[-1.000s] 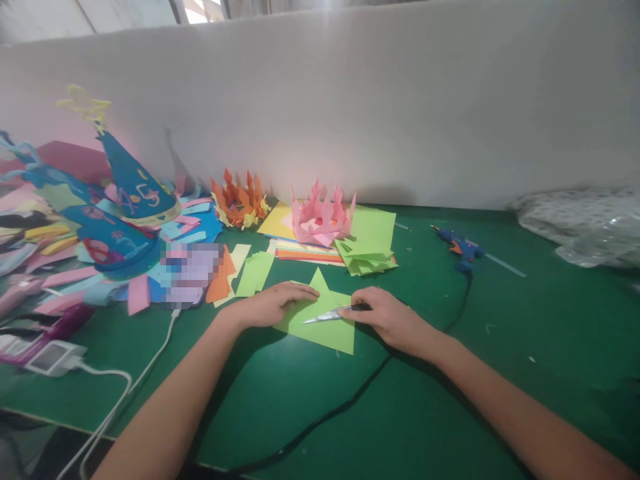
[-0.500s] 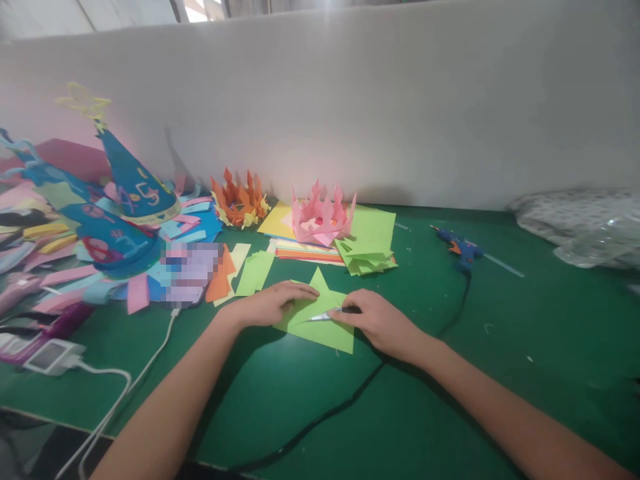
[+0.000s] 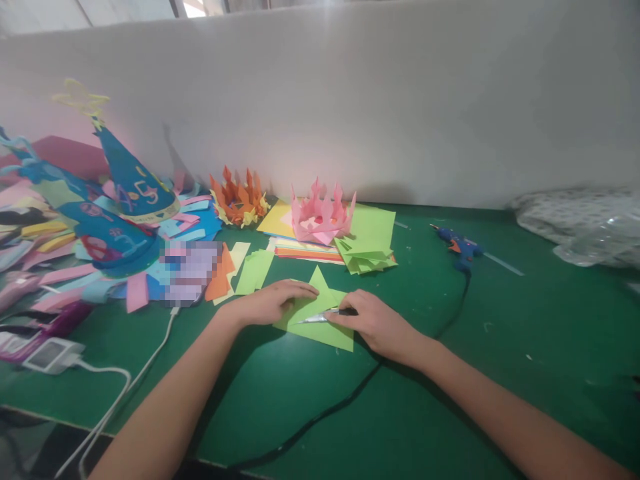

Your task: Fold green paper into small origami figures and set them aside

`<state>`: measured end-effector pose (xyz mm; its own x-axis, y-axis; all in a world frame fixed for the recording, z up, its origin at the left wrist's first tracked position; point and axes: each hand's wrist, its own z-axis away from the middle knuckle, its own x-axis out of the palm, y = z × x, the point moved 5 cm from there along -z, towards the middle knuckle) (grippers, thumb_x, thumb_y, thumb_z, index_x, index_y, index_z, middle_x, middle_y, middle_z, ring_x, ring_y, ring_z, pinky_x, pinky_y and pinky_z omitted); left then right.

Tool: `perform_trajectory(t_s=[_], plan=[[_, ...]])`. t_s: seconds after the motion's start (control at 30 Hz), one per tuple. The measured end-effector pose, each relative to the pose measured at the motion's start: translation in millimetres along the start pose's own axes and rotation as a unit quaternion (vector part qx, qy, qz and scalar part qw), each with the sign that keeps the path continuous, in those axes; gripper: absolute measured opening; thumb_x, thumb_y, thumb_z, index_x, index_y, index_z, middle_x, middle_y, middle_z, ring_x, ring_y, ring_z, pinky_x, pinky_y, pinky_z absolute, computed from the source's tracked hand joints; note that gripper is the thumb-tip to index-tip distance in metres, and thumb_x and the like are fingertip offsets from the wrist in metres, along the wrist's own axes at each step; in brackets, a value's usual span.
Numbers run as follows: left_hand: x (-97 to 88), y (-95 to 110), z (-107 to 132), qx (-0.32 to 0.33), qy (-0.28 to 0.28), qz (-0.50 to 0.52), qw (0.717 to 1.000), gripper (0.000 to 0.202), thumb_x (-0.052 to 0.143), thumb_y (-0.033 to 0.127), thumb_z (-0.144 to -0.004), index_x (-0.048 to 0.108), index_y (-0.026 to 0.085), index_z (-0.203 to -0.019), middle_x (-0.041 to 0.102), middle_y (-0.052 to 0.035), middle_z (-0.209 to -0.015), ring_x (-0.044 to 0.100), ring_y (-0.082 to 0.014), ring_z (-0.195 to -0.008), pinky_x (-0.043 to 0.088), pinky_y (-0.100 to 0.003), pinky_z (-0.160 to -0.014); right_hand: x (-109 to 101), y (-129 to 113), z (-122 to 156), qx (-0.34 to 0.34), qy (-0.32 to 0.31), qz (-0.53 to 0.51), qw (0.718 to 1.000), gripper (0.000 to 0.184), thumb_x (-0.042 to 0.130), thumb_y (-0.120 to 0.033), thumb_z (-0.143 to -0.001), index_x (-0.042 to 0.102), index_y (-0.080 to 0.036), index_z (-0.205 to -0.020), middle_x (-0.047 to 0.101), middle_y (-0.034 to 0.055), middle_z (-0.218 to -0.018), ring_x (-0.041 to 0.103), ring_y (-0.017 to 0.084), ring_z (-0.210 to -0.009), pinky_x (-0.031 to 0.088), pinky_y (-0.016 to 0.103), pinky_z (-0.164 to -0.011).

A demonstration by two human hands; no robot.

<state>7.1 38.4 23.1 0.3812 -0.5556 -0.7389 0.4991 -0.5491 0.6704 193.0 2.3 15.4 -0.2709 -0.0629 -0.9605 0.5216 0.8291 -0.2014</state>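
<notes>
A light green paper sheet [image 3: 334,339], with a triangular flap pointing up, lies on the green tabletop in front of me. My left hand [image 3: 278,301] rests on its left part, fingers stretched out over the paper near the flap. From the right, my right hand [image 3: 373,319] is closed around dark-handled scissors [image 3: 314,318]. Their silver blades look closed and lie low across the sheet, tip pointing left toward my left hand. The handles are mostly hidden in my right fingers.
Behind the sheet are folded green papers [image 3: 367,257], a pink paper crown [image 3: 323,217] and an orange crown [image 3: 240,200]. Blue party hats [image 3: 135,183] and a phone [image 3: 195,273] stand or lie left. A glue gun [image 3: 457,247] lies right; its black cord [image 3: 320,420] runs across the front.
My right hand has shifted slightly to the left with the scissors, and their tip reaches farther left over the green paper. My left hand has stayed in place.
</notes>
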Motion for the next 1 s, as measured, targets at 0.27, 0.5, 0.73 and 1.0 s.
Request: perform_trajectory(t_s=[0.27, 0.5, 0.73, 1.0], plan=[[-1.6, 4, -1, -0.002, 0.004, 0.002, 1.0, 0.06, 0.038, -0.002, -0.074, 0.051, 0.025, -0.127, 0.05, -0.0039, -0.133, 0.044, -0.0199, -0.123, 0.035, -0.037, -0.105, 0, -2, 0, 0.0, -0.004, 0.004, 1.0, 0.049, 0.035, -0.004, -0.088, 0.05, -0.027, -0.129, 0.053, 0.0105, -0.096, 0.045, 0.02, -0.083, 0.039, 0.032, -0.071], [-0.1, 0, 0, -0.003, 0.009, 0.01, 1.0, 0.055, 0.037, 0.0, -0.078, 0.051, 0.025, -0.126, 0.051, -0.0043, -0.132, 0.043, -0.0191, -0.123, 0.033, -0.037, -0.105, -11, -1, 3, -0.028, -0.021, -0.035, 0.999, 0.043, 0.035, -0.009, -0.091, 0.055, -0.027, -0.124, 0.055, 0.0104, -0.095, 0.047, 0.02, -0.086, 0.041, 0.032, -0.072], [7.4, 7, -6, -0.018, 0.086, -0.024, 0.996, 0.027, 0.055, 0.033, -0.083, 0.055, 0.02, -0.107, 0.054, -0.0092, -0.113, 0.053, -0.0218, -0.101, 0.045, -0.036, -0.088, -30, 36, 26, 0.028, -0.013, -0.066, 0.997, 0.037, 0.04, -0.015, -0.09, 0.058, -0.028, -0.12, 0.056, 0.0095, -0.099, 0.05, 0.02, -0.088, 0.043, 0.035, -0.075], [13.9, 8, -7, -0.061, 0.145, -0.081, 0.984, 0.054, 0.061, 0.041, -0.078, 0.041, 0.024, -0.126, 0.042, -0.0118, -0.127, 0.039, -0.0296, -0.118, 0.035, -0.046, -0.099, -31, 37, 19, 0.054, 0.069, -0.034, 0.996, 0.033, 0.042, -0.019, -0.089, 0.059, -0.026, -0.117, 0.058, 0.0089, -0.114, 0.05, 0.024, -0.107, 0.04, 0.043, -0.091]])
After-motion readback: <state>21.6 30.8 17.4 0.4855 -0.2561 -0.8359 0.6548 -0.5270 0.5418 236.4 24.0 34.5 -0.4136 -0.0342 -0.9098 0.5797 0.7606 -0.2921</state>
